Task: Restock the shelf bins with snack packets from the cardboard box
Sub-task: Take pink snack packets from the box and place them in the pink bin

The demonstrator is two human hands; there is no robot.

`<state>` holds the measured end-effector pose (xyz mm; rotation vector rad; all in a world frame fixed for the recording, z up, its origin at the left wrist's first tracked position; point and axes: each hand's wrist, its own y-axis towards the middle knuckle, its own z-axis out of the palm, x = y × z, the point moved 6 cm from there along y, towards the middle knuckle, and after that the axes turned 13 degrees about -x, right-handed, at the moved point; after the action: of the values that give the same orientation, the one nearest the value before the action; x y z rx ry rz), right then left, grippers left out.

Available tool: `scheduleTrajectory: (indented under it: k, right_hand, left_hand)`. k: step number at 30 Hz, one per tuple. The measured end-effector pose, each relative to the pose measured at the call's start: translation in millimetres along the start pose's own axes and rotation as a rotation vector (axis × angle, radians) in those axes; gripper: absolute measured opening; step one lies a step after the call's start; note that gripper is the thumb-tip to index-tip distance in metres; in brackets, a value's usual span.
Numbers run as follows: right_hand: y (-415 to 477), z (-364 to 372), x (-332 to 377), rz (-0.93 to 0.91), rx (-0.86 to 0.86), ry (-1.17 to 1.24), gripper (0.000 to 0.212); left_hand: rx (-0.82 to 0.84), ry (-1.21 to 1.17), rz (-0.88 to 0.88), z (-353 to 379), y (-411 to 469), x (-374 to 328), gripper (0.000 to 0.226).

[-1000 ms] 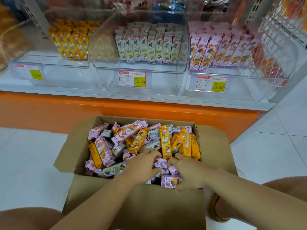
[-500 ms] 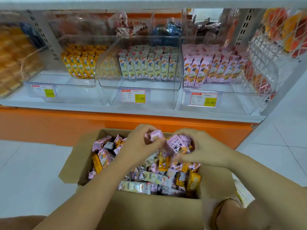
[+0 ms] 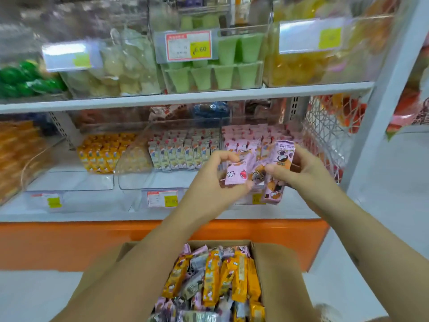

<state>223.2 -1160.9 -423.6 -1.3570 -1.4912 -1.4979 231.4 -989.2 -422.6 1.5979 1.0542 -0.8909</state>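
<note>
L hand & R hand, each grip clamped on pink packets, now up from cardboard box to pink bin: drop-in likely next.

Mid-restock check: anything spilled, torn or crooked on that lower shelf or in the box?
Nothing stands out. The shelved orange packets, white packets and pink packets stand in tidy rows. The cardboard box holds a mixed jumble, none spilled outside. The held packets, gripped by the left hand and right hand, look intact.

Pink packets, perhaps three, mid-air
</note>
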Motion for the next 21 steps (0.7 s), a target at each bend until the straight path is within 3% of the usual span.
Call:
scheduleTrajectory:
  k: [2, 6, 7, 9, 12, 17, 21]
  right_hand:
    - [7.4, -7.0, -6.3, 0.012, -0.035, 0.010, 0.042]
    - [22.1, -18.5, -23.5, 0.067, -0.099, -0.028, 0.101]
    - [26.3, -21.9, -26.8, 0.065, -0.110, -0.024, 0.103]
    - [34.8, -27.8, -27.2, 0.047, -0.150, -0.016, 0.085]
    - [44.4, -44.2, -30.6, 0.006, -0.311, 0.015, 0.034]
    - [49.2, -61.5, -45.5, 0.076, -0.548, 0.131, 0.052]
    - [51.3, -57.9, -53.4, 0.168, -0.631, 0.264, 0.067]
  left_hand:
    - [-0.006, -0.045, -0.010, 11.8, 9.1, -0.9, 0.033]
    - [-0.013, -0.019, -0.052, 26.5, 30.6, 3.7, 0.014]
    - [-0.018, -0.004, -0.069, 30.6, 36.3, 6.1, 0.014]
    - [-0.063, 0.021, -0.072, 39.1, 50.2, 8.4, 0.011]
    - [-0.131, -0.026, -0.128, 51.3, 71.0, 15.8, 0.016]
    - [-0.205, -0.236, -0.345, 62.1, 94.9, 40.2, 0.056]
    - [-0.095, -0.226, -0.500, 71.2, 95.3, 56.3, 0.050]
